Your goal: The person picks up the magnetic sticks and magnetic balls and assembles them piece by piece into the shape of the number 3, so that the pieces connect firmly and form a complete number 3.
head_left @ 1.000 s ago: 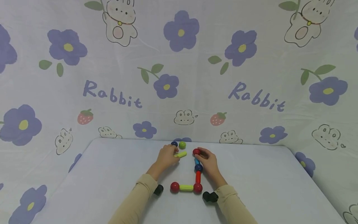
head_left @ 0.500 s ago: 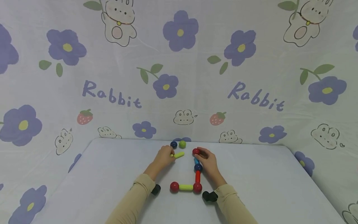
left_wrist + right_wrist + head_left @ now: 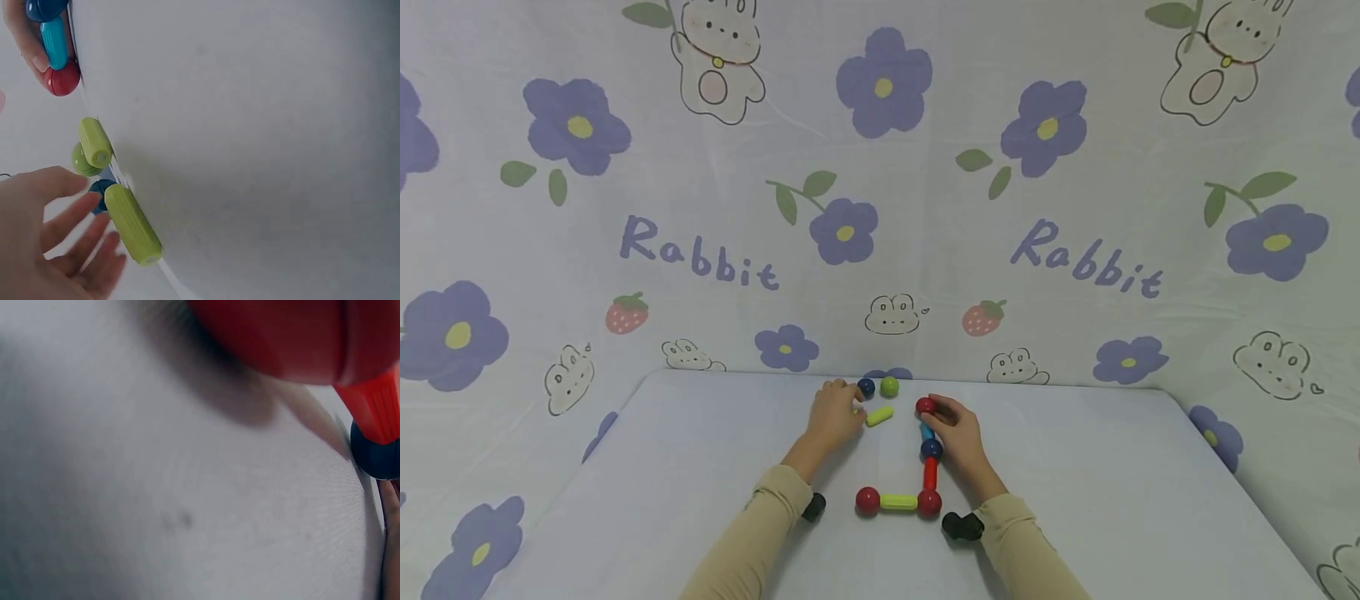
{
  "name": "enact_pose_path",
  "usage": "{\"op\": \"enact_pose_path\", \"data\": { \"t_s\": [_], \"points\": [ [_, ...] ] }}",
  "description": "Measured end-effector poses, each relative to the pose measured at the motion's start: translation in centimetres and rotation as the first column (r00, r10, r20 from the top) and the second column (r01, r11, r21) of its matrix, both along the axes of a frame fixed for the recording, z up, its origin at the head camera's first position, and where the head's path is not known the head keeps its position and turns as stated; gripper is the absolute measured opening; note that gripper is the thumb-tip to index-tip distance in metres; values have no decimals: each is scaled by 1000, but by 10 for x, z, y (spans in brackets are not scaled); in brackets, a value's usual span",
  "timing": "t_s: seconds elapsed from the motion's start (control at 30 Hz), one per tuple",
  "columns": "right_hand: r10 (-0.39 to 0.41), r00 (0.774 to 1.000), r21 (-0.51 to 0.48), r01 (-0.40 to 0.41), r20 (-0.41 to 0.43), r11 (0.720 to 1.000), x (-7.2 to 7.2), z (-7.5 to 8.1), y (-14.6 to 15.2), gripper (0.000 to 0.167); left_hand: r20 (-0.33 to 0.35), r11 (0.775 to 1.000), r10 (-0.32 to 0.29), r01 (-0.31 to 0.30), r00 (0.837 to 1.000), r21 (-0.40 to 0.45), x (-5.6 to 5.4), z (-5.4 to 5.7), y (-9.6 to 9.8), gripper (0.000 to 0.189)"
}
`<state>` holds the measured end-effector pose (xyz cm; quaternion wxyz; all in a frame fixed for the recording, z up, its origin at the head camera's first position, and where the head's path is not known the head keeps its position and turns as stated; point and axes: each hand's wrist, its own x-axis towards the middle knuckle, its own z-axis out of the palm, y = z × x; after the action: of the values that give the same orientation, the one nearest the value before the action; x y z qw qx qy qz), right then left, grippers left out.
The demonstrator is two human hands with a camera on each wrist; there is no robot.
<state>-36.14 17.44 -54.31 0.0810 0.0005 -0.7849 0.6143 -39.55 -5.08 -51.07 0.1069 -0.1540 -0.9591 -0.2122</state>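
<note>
The left hand point(image 3: 835, 414) is over the desk point(image 3: 700, 467) near its rear edge, open, with fingers loosely spread and wrapped round nothing. Just beside its fingertips in the left wrist view lies the left lime rod point(image 3: 132, 225), mostly hidden by the hand from above; whether they touch, I cannot tell. The right lime rod point(image 3: 880, 416) lies slightly nearer the desk's right edge. Behind the rods, close to the rear edge, sit a dark blue ball point(image 3: 866, 387) and a green ball point(image 3: 890, 387), just apart.

The right hand point(image 3: 961, 429) grips the rear red ball point(image 3: 924, 406) between thumb and fingers. From that ball a joined chain runs away from the rear edge: a light blue rod point(image 3: 927, 432), a navy ball point(image 3: 932, 450), a red rod point(image 3: 930, 475) and the corner red ball point(image 3: 929, 502). There it turns towards the desk's left edge through the front lime rod point(image 3: 898, 502), ending at the left red ball point(image 3: 868, 501).

Behind the desk hangs a flower-printed cloth point(image 3: 925, 208).
</note>
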Motion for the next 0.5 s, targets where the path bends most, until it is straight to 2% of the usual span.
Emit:
{"op": "enact_pose_path", "data": {
  "t_s": [0.1, 0.23, 0.37, 0.5],
  "points": [
    [-5, 1000, 0, 5, 3, 1000, 0, 0, 0, 44, 33, 991, -75, 70, 997, 118, 0, 3, 4, 26],
    [-12, 1000, 5, 12, 8, 1000, 0, 1, -1, 44, 129, 968, -171, 142, 977, 208, -1, 5, 10, 35],
    [-13, 1000, 9, 12, 7, 1000, 1, 1, -1, 44, 188, 958, -208, 160, 960, 240, 0, 7, 14, 38],
    [-10, 1000, 9, 10, 5, 1000, 1, 1, -1, 44, 200, 952, -221, 166, 955, 257, 1, 6, 14, 40]
  ]
}}
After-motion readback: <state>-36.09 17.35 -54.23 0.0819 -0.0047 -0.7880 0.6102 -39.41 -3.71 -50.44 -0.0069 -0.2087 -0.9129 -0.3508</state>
